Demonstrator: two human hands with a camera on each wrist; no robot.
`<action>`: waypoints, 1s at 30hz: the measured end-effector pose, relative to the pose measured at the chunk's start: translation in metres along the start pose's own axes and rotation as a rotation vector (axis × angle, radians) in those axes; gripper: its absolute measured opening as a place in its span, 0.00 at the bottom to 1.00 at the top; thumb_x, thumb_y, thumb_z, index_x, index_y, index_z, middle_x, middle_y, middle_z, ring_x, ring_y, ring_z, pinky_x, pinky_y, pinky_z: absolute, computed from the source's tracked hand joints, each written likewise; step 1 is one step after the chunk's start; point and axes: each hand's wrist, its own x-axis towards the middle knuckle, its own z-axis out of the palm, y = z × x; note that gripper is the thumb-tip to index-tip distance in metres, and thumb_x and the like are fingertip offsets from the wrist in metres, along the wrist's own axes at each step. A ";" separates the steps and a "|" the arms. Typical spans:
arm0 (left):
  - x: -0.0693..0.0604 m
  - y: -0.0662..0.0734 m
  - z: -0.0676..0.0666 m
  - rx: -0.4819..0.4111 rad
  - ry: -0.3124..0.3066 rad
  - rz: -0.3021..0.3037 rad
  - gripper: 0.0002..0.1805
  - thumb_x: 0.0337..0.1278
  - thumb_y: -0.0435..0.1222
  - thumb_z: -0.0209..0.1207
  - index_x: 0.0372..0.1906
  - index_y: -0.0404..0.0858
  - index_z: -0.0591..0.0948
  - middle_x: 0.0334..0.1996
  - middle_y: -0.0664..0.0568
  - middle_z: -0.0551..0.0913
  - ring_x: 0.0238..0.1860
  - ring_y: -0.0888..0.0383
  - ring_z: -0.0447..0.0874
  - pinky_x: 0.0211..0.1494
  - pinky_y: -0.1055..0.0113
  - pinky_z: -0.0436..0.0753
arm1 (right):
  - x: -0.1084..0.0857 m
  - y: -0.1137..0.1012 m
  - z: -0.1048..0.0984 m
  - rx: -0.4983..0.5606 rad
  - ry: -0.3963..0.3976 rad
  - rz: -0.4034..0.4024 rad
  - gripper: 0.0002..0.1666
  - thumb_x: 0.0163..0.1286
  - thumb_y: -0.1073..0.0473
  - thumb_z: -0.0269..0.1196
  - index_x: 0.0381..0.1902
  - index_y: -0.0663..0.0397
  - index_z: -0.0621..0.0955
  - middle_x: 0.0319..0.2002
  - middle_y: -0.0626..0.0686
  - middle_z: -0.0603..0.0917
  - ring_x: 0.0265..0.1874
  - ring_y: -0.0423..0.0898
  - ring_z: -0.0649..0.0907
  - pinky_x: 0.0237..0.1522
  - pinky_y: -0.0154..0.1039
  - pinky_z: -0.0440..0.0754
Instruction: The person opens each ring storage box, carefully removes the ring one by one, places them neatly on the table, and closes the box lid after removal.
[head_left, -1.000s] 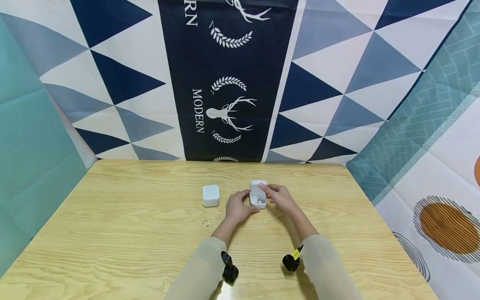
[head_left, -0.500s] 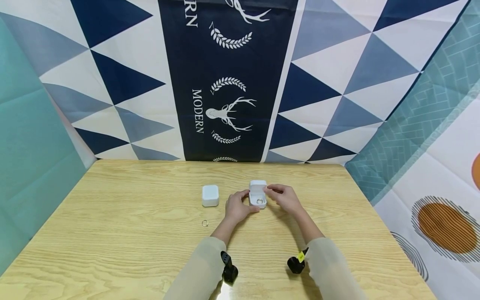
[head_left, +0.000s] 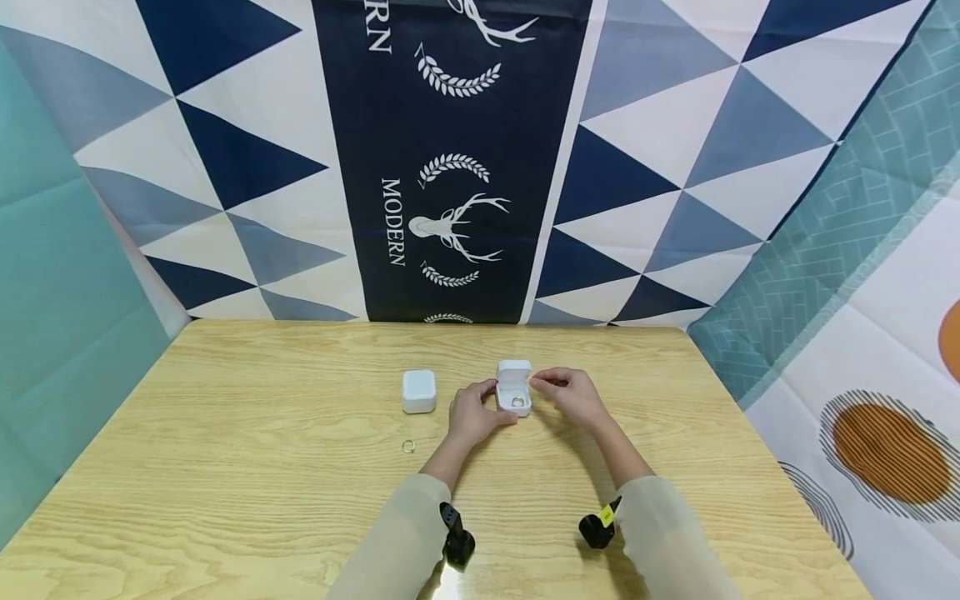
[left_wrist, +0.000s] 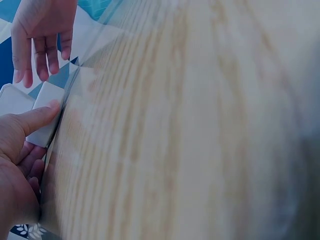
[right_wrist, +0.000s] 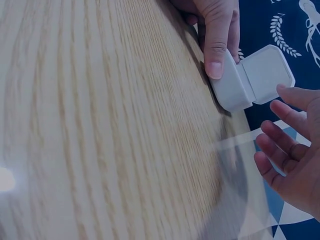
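A white ring box [head_left: 513, 375] stands on the table with its lid raised, and a ring [head_left: 517, 402] sits inside it. My left hand [head_left: 474, 415] grips the lower part of the box, thumb on the near side. In the right wrist view, the lid [right_wrist: 267, 75] tilts back from the base, which hides the ring. My right hand [head_left: 573, 395] is just right of the lid with its fingers loosely bent and holding nothing. Its thumb tip [right_wrist: 284, 91] is at the lid's edge; I cannot tell whether it touches.
Left of my hands stands a second white box [head_left: 418, 392], its lid down. A loose ring [head_left: 408, 447] lies on the wooden table [head_left: 262, 467] in front of that box. A patterned cloth [head_left: 450, 167] hangs behind the table's far edge.
My right hand has drawn back to the right, away from the box's inside and lid. The ring in the box shows more fully. My left hand keeps its grip.
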 end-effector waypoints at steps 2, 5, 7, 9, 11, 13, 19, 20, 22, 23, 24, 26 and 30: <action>0.000 0.000 0.000 -0.001 0.003 0.003 0.38 0.33 0.46 0.75 0.58 0.42 0.77 0.54 0.50 0.81 0.52 0.49 0.73 0.59 0.53 0.70 | 0.000 -0.001 0.000 -0.010 0.000 -0.012 0.18 0.64 0.51 0.62 0.44 0.59 0.83 0.40 0.56 0.84 0.32 0.42 0.76 0.31 0.33 0.76; 0.000 0.000 0.000 0.001 0.005 0.004 0.39 0.33 0.46 0.75 0.58 0.42 0.77 0.55 0.49 0.80 0.53 0.48 0.73 0.60 0.53 0.70 | 0.000 -0.002 -0.001 -0.027 -0.002 -0.025 0.17 0.64 0.52 0.63 0.43 0.59 0.84 0.39 0.56 0.84 0.32 0.42 0.76 0.31 0.33 0.75; 0.001 0.000 0.000 -0.001 0.005 0.002 0.39 0.33 0.46 0.75 0.58 0.42 0.77 0.55 0.49 0.80 0.54 0.48 0.73 0.60 0.52 0.70 | -0.001 -0.003 -0.001 -0.031 0.002 -0.031 0.16 0.63 0.53 0.63 0.43 0.58 0.84 0.39 0.56 0.84 0.32 0.42 0.76 0.32 0.33 0.75; 0.000 0.000 0.000 -0.005 0.004 -0.001 0.39 0.33 0.46 0.75 0.58 0.42 0.77 0.55 0.49 0.80 0.54 0.48 0.73 0.60 0.52 0.70 | -0.001 -0.004 -0.001 -0.041 -0.002 -0.040 0.16 0.64 0.53 0.63 0.43 0.59 0.84 0.40 0.56 0.84 0.32 0.42 0.76 0.32 0.33 0.75; 0.000 -0.001 0.000 -0.006 0.003 -0.006 0.39 0.33 0.46 0.75 0.58 0.42 0.77 0.55 0.49 0.80 0.54 0.48 0.73 0.60 0.52 0.70 | -0.002 -0.006 -0.001 -0.050 -0.001 -0.043 0.16 0.64 0.53 0.63 0.42 0.59 0.84 0.40 0.56 0.84 0.32 0.42 0.76 0.32 0.32 0.75; 0.000 0.000 0.000 -0.007 0.002 -0.008 0.39 0.33 0.46 0.75 0.59 0.42 0.77 0.55 0.49 0.80 0.53 0.49 0.73 0.60 0.52 0.70 | -0.003 -0.007 -0.002 -0.065 -0.004 -0.052 0.16 0.64 0.53 0.63 0.43 0.59 0.84 0.41 0.57 0.84 0.33 0.43 0.76 0.32 0.32 0.75; 0.001 0.000 0.001 -0.016 0.002 -0.005 0.39 0.34 0.46 0.75 0.59 0.42 0.77 0.54 0.49 0.81 0.53 0.49 0.73 0.60 0.52 0.70 | -0.004 -0.007 -0.002 -0.097 0.000 -0.055 0.15 0.64 0.54 0.63 0.42 0.58 0.84 0.41 0.56 0.82 0.33 0.43 0.76 0.32 0.32 0.74; 0.001 0.000 0.001 -0.019 0.004 -0.004 0.38 0.34 0.46 0.75 0.58 0.42 0.77 0.54 0.49 0.81 0.53 0.49 0.73 0.60 0.52 0.70 | -0.004 -0.007 -0.001 -0.101 -0.001 -0.055 0.14 0.63 0.54 0.63 0.41 0.57 0.85 0.41 0.56 0.82 0.33 0.43 0.76 0.33 0.32 0.74; 0.000 0.000 0.001 -0.023 0.005 -0.002 0.38 0.34 0.45 0.75 0.58 0.42 0.77 0.54 0.50 0.81 0.53 0.48 0.73 0.60 0.51 0.69 | -0.004 -0.006 0.000 -0.102 -0.007 -0.060 0.14 0.63 0.54 0.64 0.40 0.57 0.85 0.42 0.56 0.82 0.33 0.43 0.76 0.33 0.32 0.74; 0.000 0.000 0.001 -0.025 0.005 -0.001 0.38 0.34 0.45 0.75 0.58 0.41 0.77 0.54 0.50 0.81 0.54 0.48 0.73 0.60 0.51 0.69 | -0.004 -0.006 0.000 -0.104 -0.010 -0.064 0.13 0.62 0.54 0.64 0.40 0.57 0.85 0.42 0.56 0.82 0.33 0.43 0.76 0.33 0.32 0.74; 0.000 0.000 0.001 -0.024 0.006 0.000 0.38 0.34 0.45 0.75 0.58 0.41 0.77 0.54 0.50 0.81 0.54 0.48 0.73 0.60 0.51 0.69 | -0.004 -0.006 0.000 -0.105 -0.014 -0.071 0.13 0.62 0.54 0.64 0.40 0.57 0.85 0.42 0.56 0.82 0.33 0.43 0.76 0.34 0.33 0.74; 0.000 0.000 0.001 -0.023 0.006 0.001 0.38 0.34 0.45 0.75 0.58 0.41 0.77 0.53 0.50 0.81 0.54 0.48 0.73 0.60 0.51 0.69 | -0.004 -0.007 0.002 -0.104 -0.018 -0.080 0.12 0.62 0.55 0.65 0.39 0.57 0.85 0.41 0.56 0.83 0.33 0.43 0.76 0.34 0.33 0.73; 0.000 0.000 0.001 -0.015 0.005 0.000 0.38 0.34 0.46 0.75 0.58 0.42 0.77 0.53 0.50 0.81 0.52 0.49 0.74 0.59 0.52 0.70 | -0.004 -0.007 0.004 -0.120 -0.019 -0.102 0.11 0.61 0.56 0.65 0.38 0.57 0.85 0.38 0.56 0.82 0.32 0.44 0.76 0.34 0.34 0.73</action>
